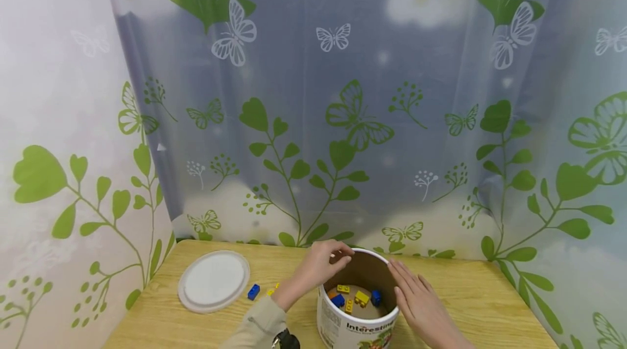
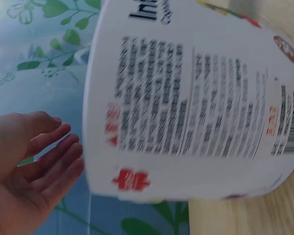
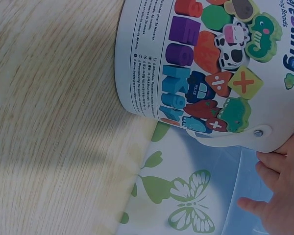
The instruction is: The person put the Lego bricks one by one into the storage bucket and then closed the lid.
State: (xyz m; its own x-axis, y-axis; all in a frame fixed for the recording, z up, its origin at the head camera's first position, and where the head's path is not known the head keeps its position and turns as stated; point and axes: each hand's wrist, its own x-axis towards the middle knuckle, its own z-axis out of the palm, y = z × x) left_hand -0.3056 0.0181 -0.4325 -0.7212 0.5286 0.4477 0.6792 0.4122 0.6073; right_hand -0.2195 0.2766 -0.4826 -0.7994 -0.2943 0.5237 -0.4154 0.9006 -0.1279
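Observation:
A white round tub with a printed label stands at the front of the table, its brown inner wall showing. Several building bricks lie on its floor, among them a yellow brick and a blue brick. My left hand is over the tub's left rim, fingers loosely bent and nothing seen between them. In the left wrist view, that hand appears beside the tub's printed wall. With fingers straight, my right hand rests against the right rim; its fingertips touch near the handle's pivot.
Left of the tub, a round white lid lies flat on the wooden table. Between them sit a loose blue brick and yellow pieces partly covered by the left forearm. A patterned curtain hangs behind the table.

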